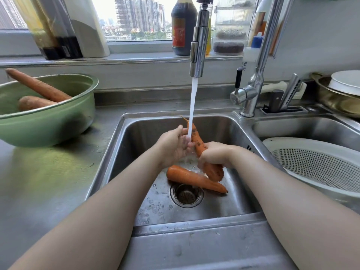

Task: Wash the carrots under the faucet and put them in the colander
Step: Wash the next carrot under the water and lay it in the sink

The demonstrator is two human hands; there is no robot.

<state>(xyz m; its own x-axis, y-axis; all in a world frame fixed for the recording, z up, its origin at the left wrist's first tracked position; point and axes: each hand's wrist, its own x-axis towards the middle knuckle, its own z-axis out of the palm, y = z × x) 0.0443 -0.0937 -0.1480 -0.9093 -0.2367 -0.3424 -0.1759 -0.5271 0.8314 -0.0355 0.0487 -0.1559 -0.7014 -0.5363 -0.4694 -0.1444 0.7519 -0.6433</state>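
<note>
In the centre of the frame the right hand [212, 154] is curled round the lower half of a carrot [197, 140] and holds it tilted over the sink [155, 125], thin tip up and away, thick end down. Dark soil specks show on its upper part. The left hand [175, 145] lies with loosely spread fingers and its palm against the carrot's left side, thumb raised. Water [192, 106] from the faucet [198, 45] falls straight onto the carrot where the left fingers meet it.

A second carrot [191, 179] lies on the sink floor below the hands, its tip pointing right, just above the drain [187, 194]. At the right edge a white colander [292, 142] sits in the neighbouring basin. At upper left, on the bench [48, 172], a green bowl [48, 125] holds two more carrots [37, 85], one leaning out over the rim.
</note>
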